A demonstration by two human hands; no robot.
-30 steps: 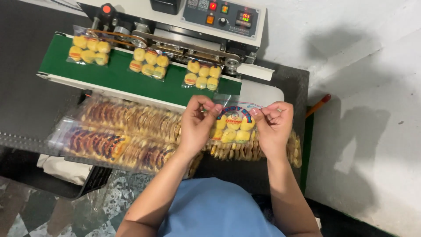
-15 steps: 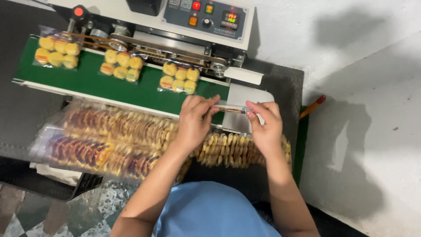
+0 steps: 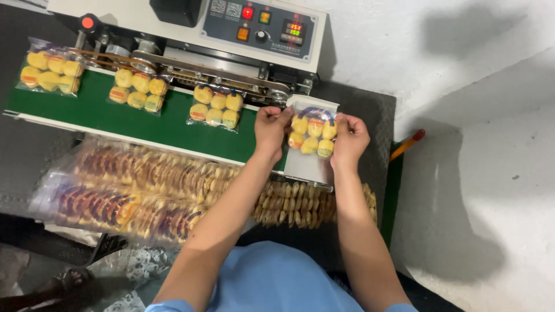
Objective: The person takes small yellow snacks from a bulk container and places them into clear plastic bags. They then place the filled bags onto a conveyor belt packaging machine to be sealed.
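Observation:
My left hand (image 3: 272,127) and my right hand (image 3: 348,137) pinch the two top corners of a clear bag of yellow round sweets (image 3: 312,133). The bag lies flat on the white feed plate (image 3: 306,167) at the right end of a band sealer's green conveyor belt (image 3: 133,124). Its open top edge points at the sealing head (image 3: 277,92). Three more bags ride the belt to the left: the nearest (image 3: 217,107), a middle one (image 3: 137,91) and a far one (image 3: 49,70).
The sealer's control panel (image 3: 263,26) with lit displays and a red knob (image 3: 88,23) is at the top. Rows of unsealed filled bags (image 3: 144,185) lie below the belt. An orange pencil (image 3: 407,143) lies at right, near the white wall.
My hands carried the bag up from the pile onto the feed plate. The three bags on the belt have travelled leftward.

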